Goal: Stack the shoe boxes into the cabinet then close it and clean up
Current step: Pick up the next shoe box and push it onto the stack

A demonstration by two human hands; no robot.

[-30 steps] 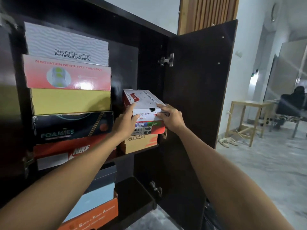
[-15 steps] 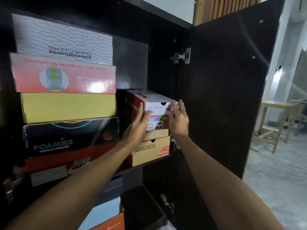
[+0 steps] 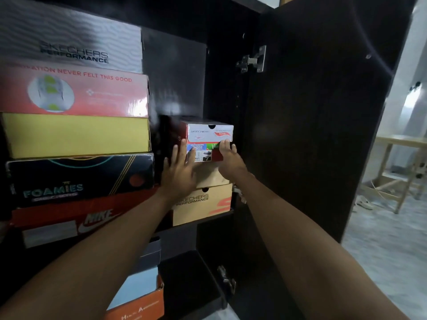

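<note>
A red-and-white Skechers shoe box (image 3: 209,131) lies end-on atop a tan Skechers Performance box (image 3: 203,203) on the right side of the dark cabinet's (image 3: 175,72) upper shelf. My left hand (image 3: 179,170) lies flat against the box's labelled end, fingers spread. The fingertips of my right hand (image 3: 231,159) press on the same end at its right corner. Neither hand wraps around the box. To the left stands a tall stack of several boxes, among them a yellow box (image 3: 76,136) and a black Foamies box (image 3: 78,179).
The cabinet door (image 3: 318,135) stands open at the right, its hinges (image 3: 253,60) showing. On the lower shelf sit an orange box (image 3: 141,308) and a blue-lidded box (image 3: 136,285). A wooden table (image 3: 397,144) and slippers (image 3: 364,202) are on the floor beyond the door.
The red-and-white box has slid deeper onto the tan box, from tilted and gripped at its sides to level. Both hands shifted from holding it to pressing on its end. My view moved closer.
</note>
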